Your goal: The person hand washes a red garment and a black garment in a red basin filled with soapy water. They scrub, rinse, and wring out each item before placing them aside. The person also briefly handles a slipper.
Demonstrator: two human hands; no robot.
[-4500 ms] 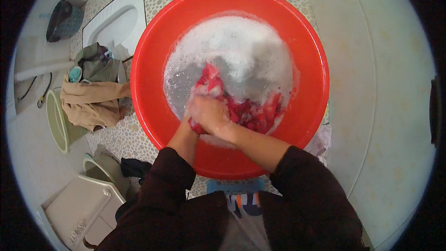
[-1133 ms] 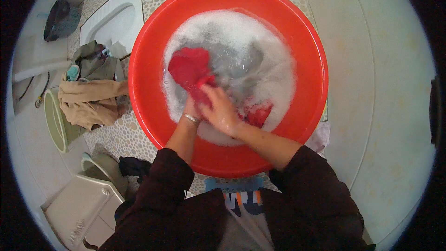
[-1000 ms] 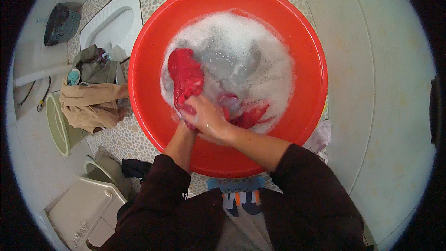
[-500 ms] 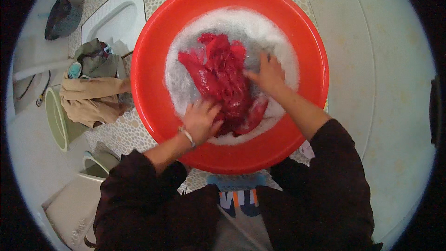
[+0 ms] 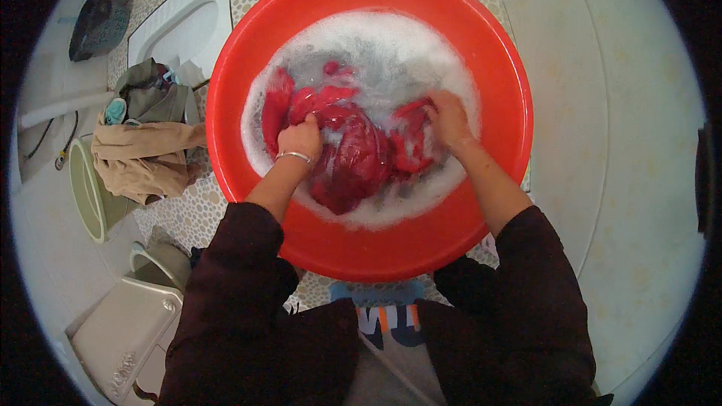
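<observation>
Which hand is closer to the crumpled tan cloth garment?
Left. The left hand is right of the tan garment, in the left half of the round red plastic tub; the right hand is farther, in its right half.

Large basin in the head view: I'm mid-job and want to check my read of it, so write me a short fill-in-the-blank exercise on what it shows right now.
1. The left hand and the right hand hold wet cloth that is ____ in colour.
2. Of the two, the one that shows a bracelet is the ____ hand.
3. Inside the basin, the foam around the cloth is ____ in colour.

Missing words: red; left; white.
</observation>
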